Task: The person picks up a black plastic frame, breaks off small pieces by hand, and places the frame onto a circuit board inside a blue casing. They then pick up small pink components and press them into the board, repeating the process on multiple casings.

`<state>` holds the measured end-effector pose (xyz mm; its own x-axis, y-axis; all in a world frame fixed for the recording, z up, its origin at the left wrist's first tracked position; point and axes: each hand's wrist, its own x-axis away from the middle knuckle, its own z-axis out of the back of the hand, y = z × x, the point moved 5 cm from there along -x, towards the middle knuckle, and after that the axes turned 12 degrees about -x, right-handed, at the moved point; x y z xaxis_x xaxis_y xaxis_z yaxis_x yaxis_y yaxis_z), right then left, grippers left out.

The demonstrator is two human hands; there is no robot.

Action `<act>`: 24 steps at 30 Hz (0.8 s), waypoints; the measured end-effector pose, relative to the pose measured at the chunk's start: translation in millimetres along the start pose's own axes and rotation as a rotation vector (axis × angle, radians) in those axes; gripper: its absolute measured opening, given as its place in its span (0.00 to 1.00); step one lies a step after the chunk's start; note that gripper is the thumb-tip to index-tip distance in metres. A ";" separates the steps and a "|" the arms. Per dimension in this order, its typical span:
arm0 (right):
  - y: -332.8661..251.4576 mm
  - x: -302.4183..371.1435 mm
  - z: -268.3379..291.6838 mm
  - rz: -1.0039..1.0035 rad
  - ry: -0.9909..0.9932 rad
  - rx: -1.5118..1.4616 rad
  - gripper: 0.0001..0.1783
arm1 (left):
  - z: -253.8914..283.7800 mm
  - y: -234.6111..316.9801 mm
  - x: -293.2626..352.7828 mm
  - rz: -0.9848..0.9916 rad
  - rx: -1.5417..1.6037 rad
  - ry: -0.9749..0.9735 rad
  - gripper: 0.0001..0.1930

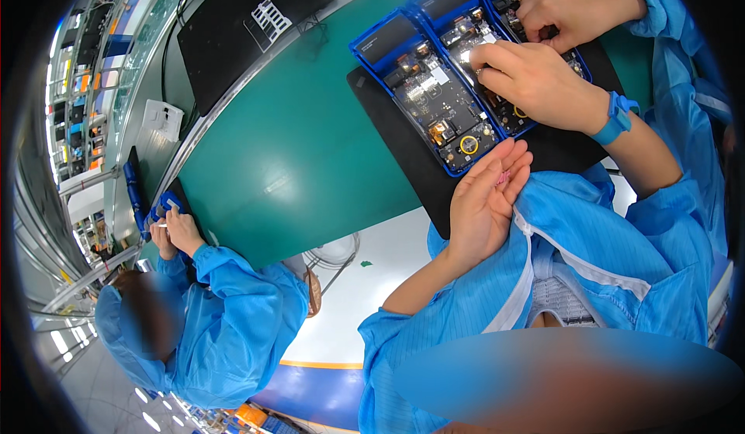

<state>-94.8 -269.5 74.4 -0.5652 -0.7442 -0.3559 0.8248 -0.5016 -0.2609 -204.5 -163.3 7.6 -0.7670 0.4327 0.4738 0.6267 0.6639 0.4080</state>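
My left hand [490,201] is cupped palm up beside the near edge of a blue-framed circuit-board unit [446,104], with small pink pieces [504,178] lying at its fingers. My right hand [539,83], wearing a blue wristband [615,121], reaches over the middle blue-framed unit [458,23]. Its thumb and forefinger are pinched close to that board; what they hold, if anything, is too small to make out. The left unit shows a dark board with silver parts and a yellow ring [469,145] near its lower end.
The units rest on a black mat [388,127] over a green bench top [303,147]. A co-worker's hand [570,13] works at the third unit [508,3]. Another blue-clad person [225,318] works at far left. A black mat with a white slotted piece [269,21] lies beyond the metal rail.
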 end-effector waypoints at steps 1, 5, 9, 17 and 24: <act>-0.7 -0.3 0.3 0.009 0.002 0.035 0.06 | -0.3 -0.1 0.0 0.001 0.000 0.000 0.19; -3.7 -3.2 0.3 0.013 0.023 0.032 0.06 | -0.3 0.8 -0.2 -0.001 -0.002 0.010 0.19; -3.4 -2.4 -0.7 0.020 0.022 0.046 0.05 | -0.1 0.9 -1.2 -0.001 -0.006 0.015 0.19; -2.9 10.5 1.2 -0.036 0.056 -0.011 0.09 | 0.6 1.9 -0.7 0.003 -0.018 0.015 0.20; -11.5 24.9 2.7 -0.116 0.086 0.044 0.16 | -6.3 4.4 0.8 -0.025 0.029 -0.163 0.26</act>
<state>-118.3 -283.4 71.0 -0.6547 -0.6404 -0.4017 0.7525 -0.6027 -0.2656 -201.5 -163.9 14.7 -0.7957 0.5077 0.3301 0.6050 0.6917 0.3944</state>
